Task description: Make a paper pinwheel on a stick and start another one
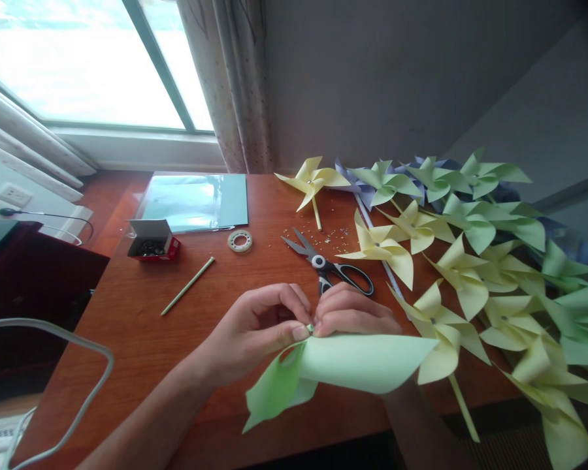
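Note:
Between both hands hangs a pale green paper pinwheel (362,362), its curved blades facing down and to the right. My left hand (255,329) pinches the gathered paper at the pinwheel's centre with thumb and forefinger. My right hand (355,312) is closed against the same spot from the other side, fingers bent over the paper's upper edge. A small folded green bit shows between the fingertips; any pin there is too small to make out. Just beyond my hands lie open scissors (318,262) with black and grey handles. A rolled green paper stick (189,285) lies to the left.
Several finished yellow pinwheels (379,247) and green pinwheels (385,183) cover the table's right side, with purple ones behind. A red box of dark small pieces (151,241), a tape roll (240,241) and a packet of paper sheets (196,202) lie left. Paper scraps surround the scissors.

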Demonstrator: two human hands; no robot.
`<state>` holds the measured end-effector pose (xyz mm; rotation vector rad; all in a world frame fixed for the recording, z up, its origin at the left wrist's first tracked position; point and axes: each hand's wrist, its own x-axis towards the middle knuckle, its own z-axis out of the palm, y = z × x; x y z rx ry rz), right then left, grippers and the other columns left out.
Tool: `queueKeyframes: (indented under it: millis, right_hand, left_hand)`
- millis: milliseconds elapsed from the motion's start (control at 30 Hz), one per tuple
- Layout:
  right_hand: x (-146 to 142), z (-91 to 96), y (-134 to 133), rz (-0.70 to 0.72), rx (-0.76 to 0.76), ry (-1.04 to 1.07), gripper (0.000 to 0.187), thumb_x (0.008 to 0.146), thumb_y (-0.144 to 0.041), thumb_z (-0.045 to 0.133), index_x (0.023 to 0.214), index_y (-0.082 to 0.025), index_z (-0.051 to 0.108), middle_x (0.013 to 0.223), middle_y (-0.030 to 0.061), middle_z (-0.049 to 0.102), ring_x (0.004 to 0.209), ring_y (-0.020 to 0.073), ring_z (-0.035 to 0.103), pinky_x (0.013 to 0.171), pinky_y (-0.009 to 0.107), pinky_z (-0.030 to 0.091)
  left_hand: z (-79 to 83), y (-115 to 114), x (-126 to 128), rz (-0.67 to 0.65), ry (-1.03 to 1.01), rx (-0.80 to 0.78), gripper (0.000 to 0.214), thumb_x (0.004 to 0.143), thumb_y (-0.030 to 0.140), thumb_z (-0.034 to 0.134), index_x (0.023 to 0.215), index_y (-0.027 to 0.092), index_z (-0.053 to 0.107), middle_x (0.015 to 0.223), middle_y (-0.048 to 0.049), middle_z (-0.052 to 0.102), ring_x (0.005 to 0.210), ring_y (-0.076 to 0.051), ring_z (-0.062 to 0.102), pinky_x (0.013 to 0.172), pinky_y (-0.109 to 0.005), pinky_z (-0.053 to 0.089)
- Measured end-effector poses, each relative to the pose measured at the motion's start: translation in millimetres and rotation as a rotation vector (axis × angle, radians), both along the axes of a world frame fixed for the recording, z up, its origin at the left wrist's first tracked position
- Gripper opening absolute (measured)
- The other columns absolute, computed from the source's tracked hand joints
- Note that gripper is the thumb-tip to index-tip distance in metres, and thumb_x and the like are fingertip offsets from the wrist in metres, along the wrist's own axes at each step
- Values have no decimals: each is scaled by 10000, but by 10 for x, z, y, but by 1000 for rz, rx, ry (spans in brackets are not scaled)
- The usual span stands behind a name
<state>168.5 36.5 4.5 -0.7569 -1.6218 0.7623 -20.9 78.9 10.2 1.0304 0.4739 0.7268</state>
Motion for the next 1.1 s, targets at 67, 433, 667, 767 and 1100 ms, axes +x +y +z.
queueKeyframes:
  millis: [67,433,667,767,1100]
  right_hand:
    - [-5,-15,-5,4,-6,18,128,979,-262,635,952,-231,756,812,45,702,787,191,648,760,344,568]
    - [23,-35,16,51,-4,7,100,967,-233,653,964,-220,752,831,30,696,801,177,652,758,327,564]
    - [13,-26,7,49,-33,-8,155,998,-295,601,952,-242,739,834,28,695,791,175,672,743,326,572]
    - [-9,-23,-8,36,-38,16,151,988,-290,620,924,-233,745,824,34,712,785,185,666,747,340,570]
    - [-19,14,-27,46,-52,16,141,968,-265,654,887,-220,761,792,39,739,792,191,668,746,338,582]
  left_hand:
    - [13,-1,-1,-18,10,-7,89,852,211,751,828,129,727,849,-51,615,709,-120,560,612,-216,449]
    - [82,23,-31,-36,80,-11,145,829,251,775,803,121,715,814,-49,613,734,-135,551,642,-228,424]
    - [50,10,-38,-24,6,-10,82,823,185,770,782,124,734,806,-45,616,732,-133,572,656,-235,443]
    - [30,-1,-40,-27,-23,-17,62,815,159,773,780,130,731,803,-40,621,734,-129,577,664,-235,447]
    - [11,-16,-25,-42,-21,-14,104,794,177,793,742,132,715,784,-43,628,724,-136,578,670,-250,453]
